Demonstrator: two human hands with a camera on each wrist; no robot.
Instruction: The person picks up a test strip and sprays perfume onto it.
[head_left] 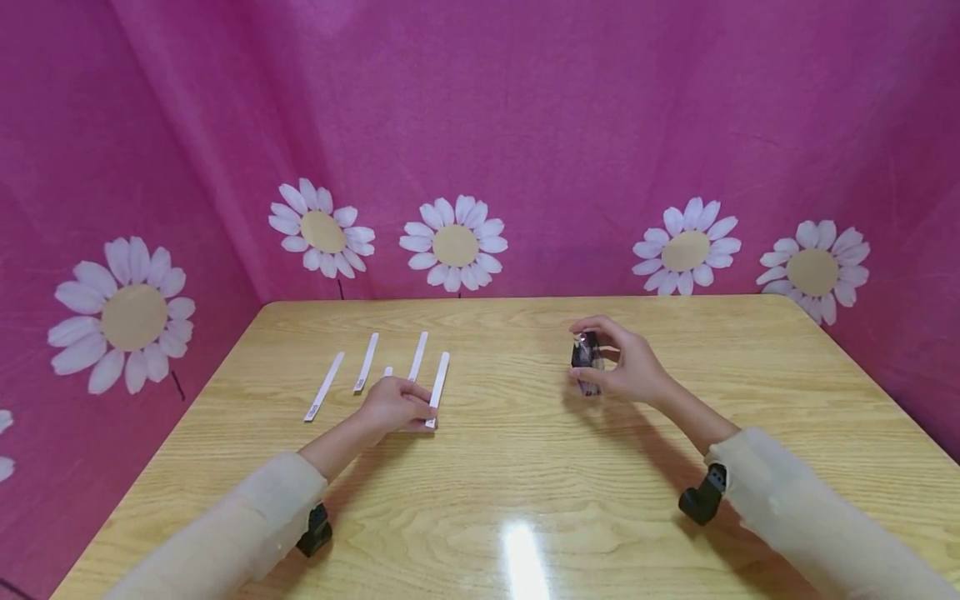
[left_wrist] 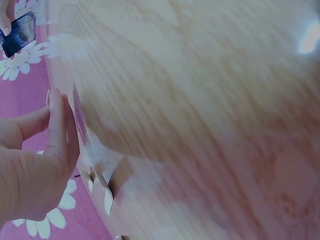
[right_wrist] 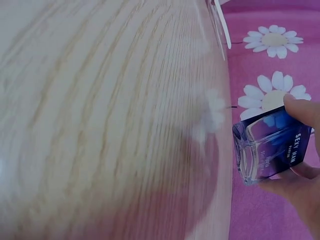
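Observation:
My left hand (head_left: 393,406) pinches the lower end of a white perfume test strip (head_left: 440,379) between thumb and fingers. In the left wrist view only a thin edge of that strip (left_wrist: 48,97) shows at the fingertips of the left hand (left_wrist: 40,165). My right hand (head_left: 633,364) grips a dark blue and purple glass perfume bottle (head_left: 585,362), thumb on one side and fingers on the other. The right wrist view shows the perfume bottle (right_wrist: 272,147) tilted, with "SEXY MAN" lettered on it and its clear thick base toward the table.
More white test strips lie at the left of the wooden table (head_left: 510,467), among them a leftmost strip (head_left: 325,386) and a strip beside it (head_left: 366,363). A pink curtain (head_left: 525,125) with daisies stands behind the table. Black wrist cameras hang under both sleeves.

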